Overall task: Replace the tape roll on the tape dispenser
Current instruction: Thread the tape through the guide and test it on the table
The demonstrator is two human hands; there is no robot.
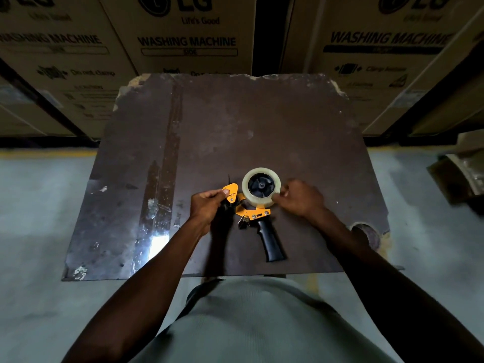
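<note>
A yellow tape dispenser [252, 213] with a black handle [271, 243] lies flat on the dark brown table [235, 127]. A clear tape roll [247, 179] sits on its black hub [261, 185]. My left hand [205, 206] grips the dispenser's yellow front flap and black roller end at the left. My right hand [301, 197] pinches the right edge of the tape roll with thumb and fingers. The handle points toward me, free of both hands.
Large cardboard washing-machine boxes [188, 35] stand behind the table. A round hole [365, 231] is in the table's right front corner. Old tape strips [167, 158] run down the table's left side. Cardboard scraps [463, 174] lie on the floor at the right.
</note>
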